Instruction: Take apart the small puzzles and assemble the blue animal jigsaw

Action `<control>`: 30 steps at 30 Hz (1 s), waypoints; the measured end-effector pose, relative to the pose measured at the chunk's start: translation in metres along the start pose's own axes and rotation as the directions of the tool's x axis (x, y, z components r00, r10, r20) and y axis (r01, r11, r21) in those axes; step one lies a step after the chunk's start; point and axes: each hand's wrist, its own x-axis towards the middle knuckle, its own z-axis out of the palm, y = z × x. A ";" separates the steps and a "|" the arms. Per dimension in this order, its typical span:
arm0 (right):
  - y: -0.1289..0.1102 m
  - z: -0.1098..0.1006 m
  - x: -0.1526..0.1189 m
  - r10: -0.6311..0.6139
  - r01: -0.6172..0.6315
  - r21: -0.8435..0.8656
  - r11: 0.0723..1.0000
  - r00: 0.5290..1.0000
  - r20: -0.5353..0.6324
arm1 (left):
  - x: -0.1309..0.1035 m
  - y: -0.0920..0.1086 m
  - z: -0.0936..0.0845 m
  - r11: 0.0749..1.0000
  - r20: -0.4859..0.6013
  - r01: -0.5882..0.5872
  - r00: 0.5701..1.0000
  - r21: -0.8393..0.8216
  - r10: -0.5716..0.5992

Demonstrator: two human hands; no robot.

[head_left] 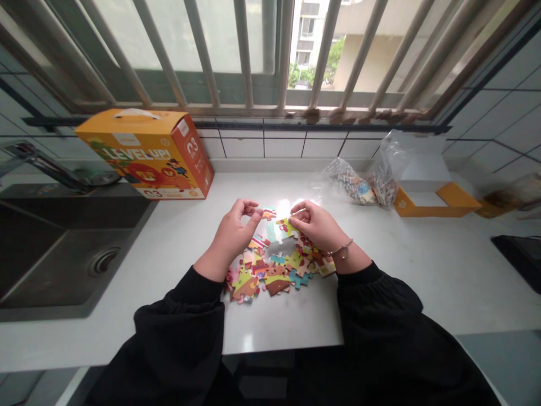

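My left hand [239, 228] has its thumb and fingers pinched together at a small puzzle piece [269, 214] with red and orange stripes. Across from it, my right hand [315, 224], with a thin bracelet at the wrist, grips a yellow-green puzzle piece [284, 227] showing a red car. Pale pieces lie between the hands, washed out by glare. Below them spreads a loose heap of colourful jigsaw pieces [276, 276], several overlapping, in brown, green, pink and teal.
Behind on the left stands an orange puzzle box [147, 163] beside the sink [25, 248] and tap [38, 163]. At the back right lie a clear plastic bag [359, 189] of pieces and an open orange box [435, 208]. A dark object [518, 256] sits at the right edge.
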 end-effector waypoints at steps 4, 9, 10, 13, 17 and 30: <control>0.004 -0.001 0.002 0.017 -0.017 -0.003 1.000 1.000 0.005 | 0.002 0.000 -0.001 0.994 -0.004 0.033 0.999 0.107 -0.033; 0.004 -0.007 0.003 -0.009 -0.030 -0.239 0.971 0.987 -0.160 | 0.003 0.000 -0.002 0.956 0.008 0.029 0.999 0.291 -0.032; 0.003 -0.010 0.003 -0.017 -0.043 -0.299 0.953 0.980 -0.197 | 0.004 -0.002 -0.004 0.930 -0.007 0.031 0.999 0.365 -0.031; 0.004 -0.022 0.001 -0.029 -0.078 -0.452 0.888 0.974 -0.225 | 0.003 -0.011 -0.013 0.791 -0.071 0.103 0.995 0.604 -0.076; 0.010 -0.037 -0.004 -0.051 -0.133 -0.688 0.714 0.969 -0.241 | 0.000 -0.021 -0.036 0.618 -0.093 0.248 0.958 0.746 -0.273; -0.004 0.007 -0.014 0.041 -0.016 -0.742 0.670 0.999 0.015 | -0.005 -0.001 -0.029 0.878 0.342 0.045 0.911 0.477 -0.232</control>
